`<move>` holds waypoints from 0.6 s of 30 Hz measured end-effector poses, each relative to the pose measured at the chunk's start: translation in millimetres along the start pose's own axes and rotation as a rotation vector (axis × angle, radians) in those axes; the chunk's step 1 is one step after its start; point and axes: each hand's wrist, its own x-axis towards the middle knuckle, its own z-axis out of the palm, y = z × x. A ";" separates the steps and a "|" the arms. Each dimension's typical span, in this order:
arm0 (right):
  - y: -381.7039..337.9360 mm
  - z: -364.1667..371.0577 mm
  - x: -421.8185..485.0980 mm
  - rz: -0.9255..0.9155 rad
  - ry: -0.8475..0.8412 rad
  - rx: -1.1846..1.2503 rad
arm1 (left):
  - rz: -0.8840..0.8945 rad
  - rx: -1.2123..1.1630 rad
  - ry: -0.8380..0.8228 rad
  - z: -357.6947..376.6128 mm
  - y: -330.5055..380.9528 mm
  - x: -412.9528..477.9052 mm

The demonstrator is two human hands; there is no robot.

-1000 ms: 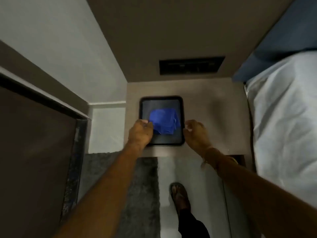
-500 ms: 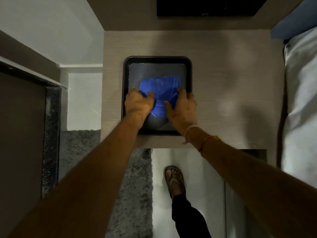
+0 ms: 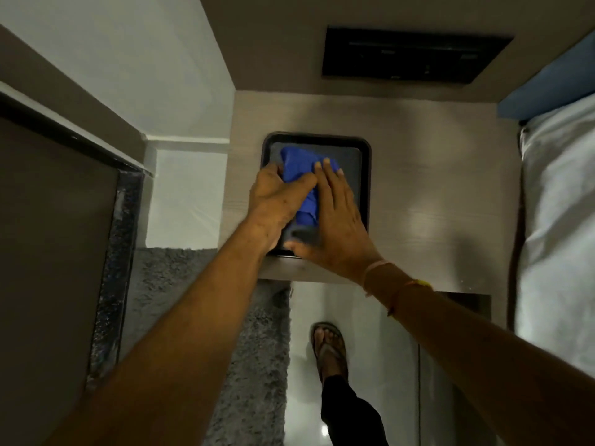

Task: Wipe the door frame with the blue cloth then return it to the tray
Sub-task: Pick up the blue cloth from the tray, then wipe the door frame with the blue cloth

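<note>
A crumpled blue cloth (image 3: 302, 169) lies in a dark rectangular tray (image 3: 362, 162) on a pale wooden tabletop (image 3: 434, 194). My left hand (image 3: 277, 201) is closed around the cloth's left side, thumb over the folds. My right hand (image 3: 335, 220) rests flat on the cloth's right side, fingers stretched out and pressing down. Both hands cover the tray's near half. The door frame (image 3: 119, 252), dark and speckled, runs down the left of the view beside a brown door (image 3: 48, 252).
A bed with pale sheets (image 3: 560, 220) stands close on the right. A grey shaggy rug (image 3: 180, 300) lies on the floor below the table. My sandalled foot (image 3: 330, 349) stands on glossy tiles. A black panel (image 3: 412, 56) sits on the wall above the table.
My hands went from the tray's near edge onto the cloth. The left hand has closed on it, and the cloth has bunched up from a flat fold. The view moved closer.
</note>
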 end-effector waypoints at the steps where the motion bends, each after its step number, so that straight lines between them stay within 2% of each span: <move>1: -13.3 -5.3 -0.3 -0.025 0.053 0.049 | 0.052 0.017 0.027 -9.3 10.1 -10.9; 3: -47.1 -18.6 -1.3 -0.023 0.149 0.230 | 0.147 0.000 0.057 -33.4 32.6 -36.5; 6: -117.6 -44.6 -6.8 0.006 0.180 0.489 | 0.305 -0.062 0.101 -85.0 77.7 -81.2; 9: -209.6 -68.9 -19.7 -0.169 0.233 0.547 | 0.487 -0.079 0.218 -153.2 127.6 -138.1; 14: -398.7 -87.0 -75.2 -0.478 0.307 0.697 | 0.841 0.028 0.594 -285.3 185.8 -267.3; 16: -487.4 -89.3 -125.7 -0.590 0.235 0.793 | 0.957 0.057 0.730 -346.4 193.6 -340.3; 18: -536.3 -93.5 -151.7 -0.613 0.153 0.981 | 1.022 0.072 0.758 -371.0 202.0 -384.4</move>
